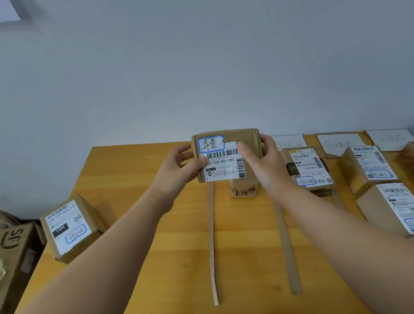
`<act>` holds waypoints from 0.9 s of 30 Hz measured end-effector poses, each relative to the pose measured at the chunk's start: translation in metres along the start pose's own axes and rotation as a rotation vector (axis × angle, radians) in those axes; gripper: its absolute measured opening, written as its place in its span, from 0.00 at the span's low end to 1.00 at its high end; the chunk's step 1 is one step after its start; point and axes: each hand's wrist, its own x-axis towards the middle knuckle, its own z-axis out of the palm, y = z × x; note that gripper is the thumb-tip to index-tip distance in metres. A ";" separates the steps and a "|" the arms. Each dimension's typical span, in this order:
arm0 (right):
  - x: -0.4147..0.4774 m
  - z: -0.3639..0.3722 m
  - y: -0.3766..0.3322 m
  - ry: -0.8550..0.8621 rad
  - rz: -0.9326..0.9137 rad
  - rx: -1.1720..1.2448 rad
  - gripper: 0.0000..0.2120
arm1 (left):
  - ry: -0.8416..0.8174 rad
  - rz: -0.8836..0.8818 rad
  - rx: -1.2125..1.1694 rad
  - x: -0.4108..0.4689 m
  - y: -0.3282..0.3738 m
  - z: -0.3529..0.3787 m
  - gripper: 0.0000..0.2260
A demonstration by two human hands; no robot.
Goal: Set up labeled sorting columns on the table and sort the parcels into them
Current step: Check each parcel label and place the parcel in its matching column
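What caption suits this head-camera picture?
A labelled parcel held by left hand and right hand over a wooden table with cardboard strips and other parcels.

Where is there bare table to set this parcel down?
Widest bare wood for the held parcel: between the 15H parcel and the left strip. Also the lane between that and the right strip, nearer than the small box. Right of the right strip is crowded with parcels.

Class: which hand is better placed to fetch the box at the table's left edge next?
Probably the left hand: it grips the held parcel on the side nearer that box; the right hand would reach across.
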 end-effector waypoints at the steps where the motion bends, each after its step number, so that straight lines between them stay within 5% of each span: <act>1: -0.001 -0.002 0.000 -0.006 -0.004 0.000 0.23 | 0.004 -0.001 0.001 -0.001 0.000 0.003 0.27; 6: -0.001 -0.014 -0.001 -0.033 -0.010 -0.055 0.24 | 0.056 -0.017 -0.025 -0.004 -0.002 0.016 0.27; 12: -0.009 -0.021 0.013 -0.098 0.021 -0.120 0.24 | 0.052 -0.063 0.027 -0.015 -0.018 0.031 0.17; 18: -0.029 -0.024 0.059 -0.193 0.285 -0.065 0.32 | 0.028 -0.181 0.086 -0.023 -0.059 0.039 0.17; 27: -0.036 -0.025 0.097 -0.137 0.450 -0.049 0.31 | -0.044 -0.289 0.234 -0.022 -0.096 0.044 0.16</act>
